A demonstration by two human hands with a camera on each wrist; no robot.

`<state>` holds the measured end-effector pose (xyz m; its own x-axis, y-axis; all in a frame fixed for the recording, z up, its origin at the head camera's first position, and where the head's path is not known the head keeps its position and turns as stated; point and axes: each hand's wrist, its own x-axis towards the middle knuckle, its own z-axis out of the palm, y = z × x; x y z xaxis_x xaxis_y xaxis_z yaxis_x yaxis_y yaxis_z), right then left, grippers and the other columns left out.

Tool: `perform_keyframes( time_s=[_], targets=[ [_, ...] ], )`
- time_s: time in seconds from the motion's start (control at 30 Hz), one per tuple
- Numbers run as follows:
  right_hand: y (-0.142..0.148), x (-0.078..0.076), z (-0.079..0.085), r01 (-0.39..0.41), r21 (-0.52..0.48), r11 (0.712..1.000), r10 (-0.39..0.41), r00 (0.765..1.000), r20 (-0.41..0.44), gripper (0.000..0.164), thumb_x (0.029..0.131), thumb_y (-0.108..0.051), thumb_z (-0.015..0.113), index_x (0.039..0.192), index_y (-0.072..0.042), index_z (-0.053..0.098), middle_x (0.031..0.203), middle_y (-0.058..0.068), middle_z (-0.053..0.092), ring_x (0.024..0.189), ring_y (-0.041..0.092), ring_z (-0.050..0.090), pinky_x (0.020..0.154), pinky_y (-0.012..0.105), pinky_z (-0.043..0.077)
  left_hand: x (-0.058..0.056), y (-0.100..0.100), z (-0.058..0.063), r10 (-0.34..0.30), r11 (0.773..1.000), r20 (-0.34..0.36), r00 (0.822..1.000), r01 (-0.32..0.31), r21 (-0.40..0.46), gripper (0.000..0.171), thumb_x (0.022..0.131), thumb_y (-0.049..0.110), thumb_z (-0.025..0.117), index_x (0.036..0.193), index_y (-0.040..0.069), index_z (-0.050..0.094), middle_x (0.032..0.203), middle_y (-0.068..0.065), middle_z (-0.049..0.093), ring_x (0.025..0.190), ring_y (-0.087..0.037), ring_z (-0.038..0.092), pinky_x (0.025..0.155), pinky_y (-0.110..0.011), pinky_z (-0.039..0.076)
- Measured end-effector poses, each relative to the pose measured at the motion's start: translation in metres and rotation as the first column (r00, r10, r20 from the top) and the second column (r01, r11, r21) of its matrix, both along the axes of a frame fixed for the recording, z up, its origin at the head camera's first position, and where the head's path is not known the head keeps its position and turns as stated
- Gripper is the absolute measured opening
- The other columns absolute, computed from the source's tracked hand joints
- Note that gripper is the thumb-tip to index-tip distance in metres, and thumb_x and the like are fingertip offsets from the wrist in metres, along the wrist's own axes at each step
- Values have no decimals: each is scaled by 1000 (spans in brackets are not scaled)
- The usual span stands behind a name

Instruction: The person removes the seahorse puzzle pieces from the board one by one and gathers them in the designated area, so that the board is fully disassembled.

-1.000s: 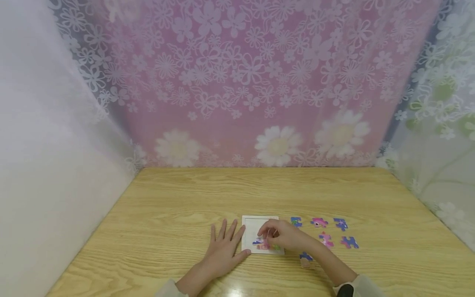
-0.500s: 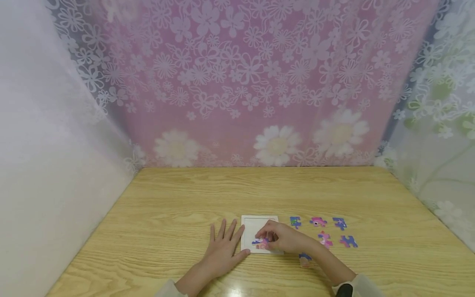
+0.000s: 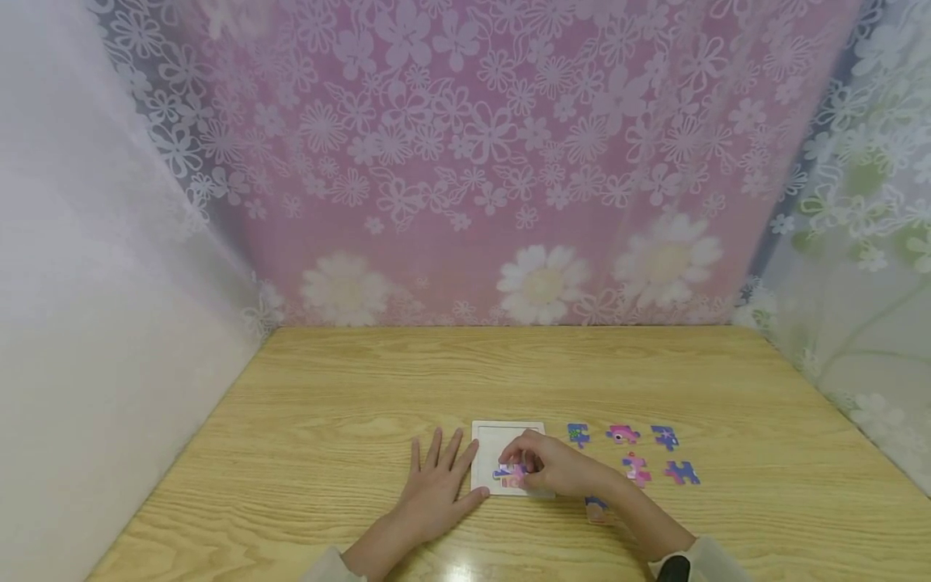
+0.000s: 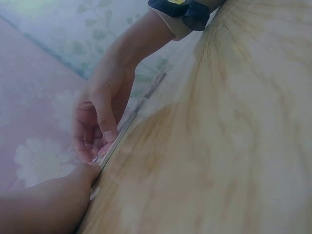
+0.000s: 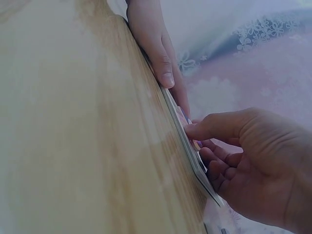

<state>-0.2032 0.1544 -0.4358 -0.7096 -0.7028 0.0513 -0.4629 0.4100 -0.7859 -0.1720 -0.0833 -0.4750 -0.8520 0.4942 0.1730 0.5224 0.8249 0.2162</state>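
Note:
A square white puzzle tray (image 3: 494,443) lies on the table, with joined pink and blue jigsaw pieces (image 3: 511,477) in its lower part. Fingers spread, my left hand (image 3: 436,495) lies flat on the table, thumb and forefinger at the tray's left rim. My right hand (image 3: 556,465) reaches over the tray from the right. Its thumb and curled fingers pinch a jigsaw piece low in the tray; the hand hides most of it. In the right wrist view, the right thumb (image 5: 214,126) presses on a coloured piece (image 5: 183,117) by the tray's near edge.
Several loose jigsaw pieces lie to the right of the tray, among them a blue and green one (image 3: 578,435) and a pink one (image 3: 636,469). Another piece (image 3: 596,509) sits close beside the right forearm. A flowered curtain (image 3: 436,162) hangs behind the wooden table (image 3: 349,388).
My right hand has shifted slightly left and lower over the tray, covering the green part at its lower right. My left hand stays in place.

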Motion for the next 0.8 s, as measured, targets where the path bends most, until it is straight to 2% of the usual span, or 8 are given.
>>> perform_keyframes(
  time_s=[0.23, 0.47, 0.8],
  targets=[
    [-1, -1, 0, -2, -4, 1000, 2, 1000, -6, 26, 84, -5, 66, 108, -10, 59, 91, 3, 49, 73, 13, 46, 63, 23, 43, 0, 0, 0, -5, 1000, 5, 1000, 5, 13, 70, 92, 61, 26, 145, 14, 30, 148, -16, 20, 133, -43, 9, 98, -64, 1],
    [-3, 0, 1, 12, -36, 999, -11, 999, 32, 21, 87, -3, 59, 108, -10, 59, 97, 2, 58, 80, 15, 54, 69, 27, 48, -1, 0, -2, 8, 1000, 6, 1000, -8, 4, 71, 91, 63, 25, 145, 16, 29, 149, -15, 19, 133, -42, 7, 99, -64, 0],
    [-1, 0, 2, 38, -36, 999, -36, 998, 42, 19, 90, -5, 57, 107, -12, 60, 96, -1, 59, 80, 16, 56, 69, 28, 48, 0, 1, 1, -2, 1000, 5, 1000, 2, 12, 70, 92, 61, 27, 144, 14, 31, 148, -17, 21, 132, -44, 9, 98, -65, 2]
  ],
)
